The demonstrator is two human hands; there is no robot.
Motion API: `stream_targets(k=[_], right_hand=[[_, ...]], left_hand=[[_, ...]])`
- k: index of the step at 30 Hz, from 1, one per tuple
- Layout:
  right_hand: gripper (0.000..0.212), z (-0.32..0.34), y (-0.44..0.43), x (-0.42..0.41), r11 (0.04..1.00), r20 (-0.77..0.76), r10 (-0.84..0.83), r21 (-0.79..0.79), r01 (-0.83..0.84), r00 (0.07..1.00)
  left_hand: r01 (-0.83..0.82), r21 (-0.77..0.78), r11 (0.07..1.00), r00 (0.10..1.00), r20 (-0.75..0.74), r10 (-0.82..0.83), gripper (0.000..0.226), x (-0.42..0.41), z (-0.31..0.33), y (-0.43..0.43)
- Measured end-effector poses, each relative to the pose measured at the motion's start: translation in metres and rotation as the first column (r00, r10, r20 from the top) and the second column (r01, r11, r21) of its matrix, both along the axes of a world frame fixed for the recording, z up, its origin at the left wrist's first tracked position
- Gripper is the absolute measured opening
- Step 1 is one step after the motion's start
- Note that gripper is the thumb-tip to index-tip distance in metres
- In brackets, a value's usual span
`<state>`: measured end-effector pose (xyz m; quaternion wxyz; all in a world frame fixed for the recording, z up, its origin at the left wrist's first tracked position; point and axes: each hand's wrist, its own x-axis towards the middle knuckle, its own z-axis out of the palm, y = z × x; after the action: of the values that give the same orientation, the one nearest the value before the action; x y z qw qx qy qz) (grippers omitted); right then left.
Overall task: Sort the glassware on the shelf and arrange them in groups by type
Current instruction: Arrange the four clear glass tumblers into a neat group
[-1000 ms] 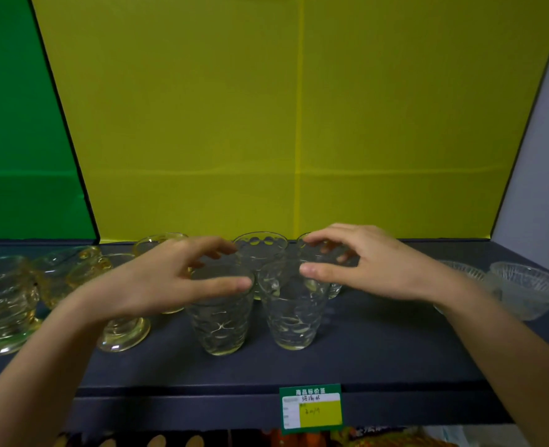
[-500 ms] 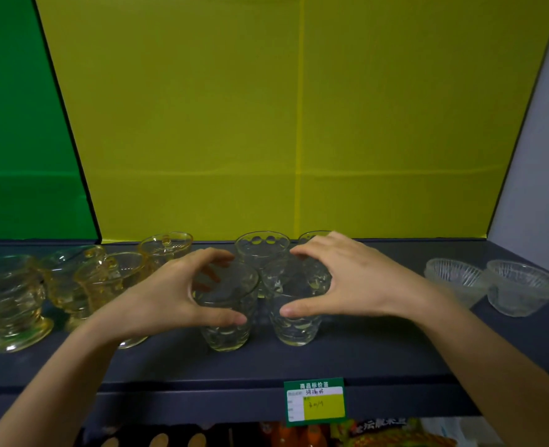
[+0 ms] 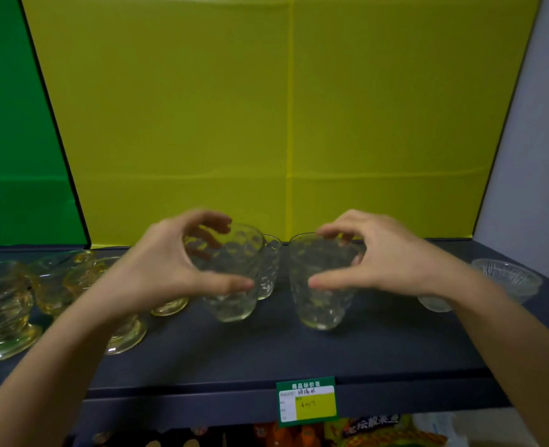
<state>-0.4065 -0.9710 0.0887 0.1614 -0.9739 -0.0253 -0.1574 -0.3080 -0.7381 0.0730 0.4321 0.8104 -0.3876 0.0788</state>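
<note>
One dark shelf [image 3: 266, 356] carries everything. My left hand [image 3: 167, 266] grips the left tumbler [image 3: 231, 295], fingers curled round it. My right hand [image 3: 392, 262] grips the right tumbler [image 3: 321, 304] the same way. A third tumbler [image 3: 270, 269] stands between them, at 12 o'clock. Amber footed cups [image 3: 5, 304] sit at 9 o'clock, a clear bowl [image 3: 508, 279] at 3, and a price tag [image 3: 307, 401] at 6.

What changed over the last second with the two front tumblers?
Both hands closed round them: left hand grips the left tumbler, right hand the right tumbler. The pair stood side by side, nearly touching; now a clear gap separates them. Lifted or slid, I cannot tell. Amber footed cups and clear bowls stayed put.
</note>
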Motion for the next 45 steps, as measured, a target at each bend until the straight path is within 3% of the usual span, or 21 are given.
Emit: stream_targets(k=[6,9,16,27,37,45], right_hand=[[0.097,0.036,-0.014,0.018,0.990,0.218,-0.092,0.122,0.067,0.971],[0.087,0.038,-0.021,0.034,0.978,0.249,-0.142,0.183,0.098,0.958],[0.086,0.015,-0.033,0.063,0.954,0.210,-0.208,0.257,0.151,0.955],[0.096,-0.013,-0.034,0.072,0.971,0.091,-0.191,0.161,0.174,0.977],[0.091,-0.020,-0.031,0.074,0.973,0.014,-0.185,0.146,0.181,0.983],[0.088,-0.023,-0.030,0.072,0.976,-0.018,-0.130,0.177,0.131,0.991]], left_hand=[[-0.087,-0.099,0.991,0.990,0.103,0.097,0.092,0.012,0.045,-0.029],[-0.149,-0.110,0.983,0.980,0.114,0.162,0.099,0.027,0.050,-0.042],[-0.214,-0.046,0.976,0.975,0.051,0.216,0.109,0.049,0.029,-0.061],[-0.206,0.058,0.977,0.978,0.008,0.206,0.110,0.054,0.002,-0.068],[-0.194,0.093,0.977,0.978,-0.058,0.200,0.111,0.060,-0.014,-0.069],[-0.160,0.087,0.983,0.980,-0.101,0.169,0.086,0.064,-0.023,-0.071]])
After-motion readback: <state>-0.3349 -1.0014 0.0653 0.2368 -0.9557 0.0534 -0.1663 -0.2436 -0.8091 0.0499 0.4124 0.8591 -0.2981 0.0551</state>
